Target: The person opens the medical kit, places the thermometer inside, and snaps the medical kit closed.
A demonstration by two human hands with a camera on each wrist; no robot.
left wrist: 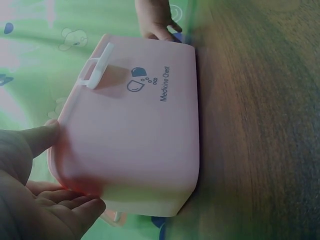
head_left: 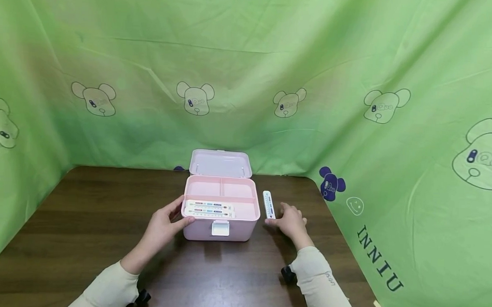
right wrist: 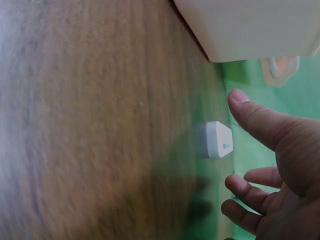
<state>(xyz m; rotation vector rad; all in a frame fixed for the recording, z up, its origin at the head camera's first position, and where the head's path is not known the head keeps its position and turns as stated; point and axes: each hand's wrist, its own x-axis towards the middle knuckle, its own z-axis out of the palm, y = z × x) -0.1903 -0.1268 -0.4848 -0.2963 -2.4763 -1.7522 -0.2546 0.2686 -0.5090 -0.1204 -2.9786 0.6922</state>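
Note:
A pink medicine chest [head_left: 219, 230] stands on the table with its lid [head_left: 220, 163] raised at the back. Two long white thermometers [head_left: 209, 209] lie side by side in its front compartment. My left hand [head_left: 164, 220] holds the chest's front left corner, thumb on the front rim and fingers along the left side. Right of the chest, another white thermometer [head_left: 269, 205] lies lengthwise on the table. Around its near end my right hand [head_left: 291, 222] hovers, thumb and fingers spread apart. The right wrist view shows a gap between this hand and the thermometer's end [right wrist: 220, 140].
A white latch [head_left: 221, 228] hangs on the chest's front. A divider [head_left: 221, 187] splits its rear part into two compartments. Green printed cloth [head_left: 238, 135] closes off the back and sides of the dark wooden table [head_left: 105, 212].

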